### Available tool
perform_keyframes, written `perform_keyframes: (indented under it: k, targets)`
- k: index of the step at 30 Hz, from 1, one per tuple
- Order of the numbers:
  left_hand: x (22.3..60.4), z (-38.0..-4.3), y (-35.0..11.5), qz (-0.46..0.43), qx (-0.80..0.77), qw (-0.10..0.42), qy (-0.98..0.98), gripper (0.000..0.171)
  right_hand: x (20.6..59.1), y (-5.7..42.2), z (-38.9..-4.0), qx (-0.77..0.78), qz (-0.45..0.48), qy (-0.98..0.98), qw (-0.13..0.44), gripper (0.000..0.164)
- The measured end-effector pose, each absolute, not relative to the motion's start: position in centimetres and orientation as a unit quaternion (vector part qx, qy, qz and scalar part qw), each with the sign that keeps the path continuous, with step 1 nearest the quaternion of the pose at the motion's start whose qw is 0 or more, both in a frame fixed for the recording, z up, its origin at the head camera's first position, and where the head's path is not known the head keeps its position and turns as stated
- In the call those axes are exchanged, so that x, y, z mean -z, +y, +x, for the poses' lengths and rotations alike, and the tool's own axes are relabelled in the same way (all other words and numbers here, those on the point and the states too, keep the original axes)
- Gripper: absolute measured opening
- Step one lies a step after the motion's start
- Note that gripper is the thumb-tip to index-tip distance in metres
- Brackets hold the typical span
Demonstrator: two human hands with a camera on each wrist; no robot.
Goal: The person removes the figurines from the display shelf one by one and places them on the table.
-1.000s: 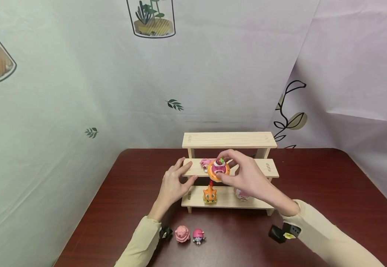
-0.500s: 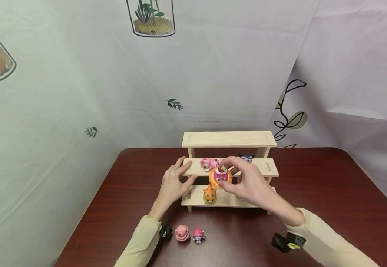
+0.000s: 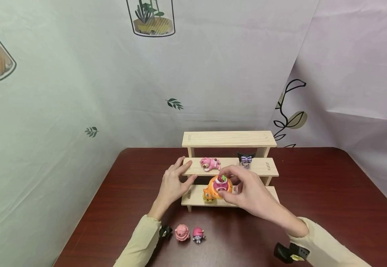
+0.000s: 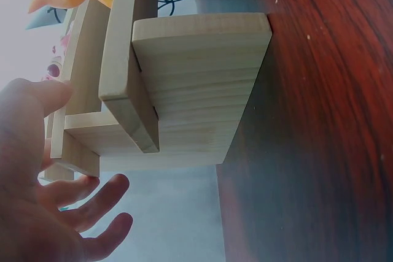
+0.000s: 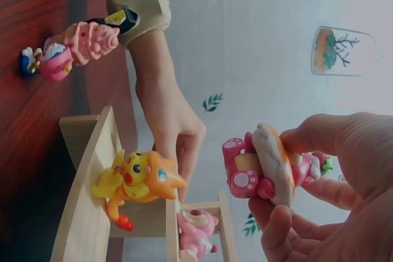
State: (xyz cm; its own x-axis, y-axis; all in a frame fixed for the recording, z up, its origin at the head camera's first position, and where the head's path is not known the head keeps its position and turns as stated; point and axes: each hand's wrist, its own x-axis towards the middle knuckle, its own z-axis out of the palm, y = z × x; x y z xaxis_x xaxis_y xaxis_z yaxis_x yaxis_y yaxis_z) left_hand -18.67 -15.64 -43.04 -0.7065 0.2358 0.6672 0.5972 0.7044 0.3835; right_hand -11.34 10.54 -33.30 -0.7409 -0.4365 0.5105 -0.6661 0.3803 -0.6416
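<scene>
My right hand [image 3: 251, 189] pinches a pink bear figurine [image 5: 245, 173] with an orange-and-white doughnut ring round it and a strawberry on top. It is held up in front of the three-step wooden shelf [image 3: 228, 138]. In the head view it partly covers a yellow figurine in an orange hood [image 5: 144, 176], which stands on the bottom step. My left hand [image 3: 173, 187] grips the left end of the middle step, thumb at the front edge, fingers at the end and behind. A pink bear figurine [image 3: 210, 164] lies on that step.
A black-hooded figurine with a purple bow [image 3: 245, 159] stands at the right of the middle step. On the dark red table [image 3: 120, 193], in front of the shelf, are a pink frilly figurine [image 3: 182, 233] and a small pink-capped one [image 3: 198, 235].
My right hand has moved down and slightly towards me with the ringed bear figurine, from the middle step's height to before the bottom step. The black-hooded figurine has come into sight. My left hand has stayed still.
</scene>
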Motion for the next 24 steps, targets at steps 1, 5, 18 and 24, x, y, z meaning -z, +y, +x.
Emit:
perform_keyframes:
  k: [1,5,18,24]
  targets:
    - [43.1,-18.7,-15.6,-0.238,0.301,0.3,-0.873,0.048,33.3,10.5,-11.3,-0.443,0.337,-0.82,0.131,0.035]
    - [43.1,-18.7,-15.7,-0.235,0.304,0.293,-0.876,0.048,33.6,10.5,-10.9,-0.437,0.349,-0.817,0.142,0.036]
    - [43.2,-18.8,-15.8,-0.236,0.304,0.291,-0.876,0.047,34.2,10.6,-9.7,-0.42,0.336,-0.832,0.134,0.041]
    - [43.2,-18.8,-15.8,-0.235,0.305,0.29,-0.876,0.047,34.5,10.8,-9.3,-0.42,0.341,-0.832,0.128,0.043]
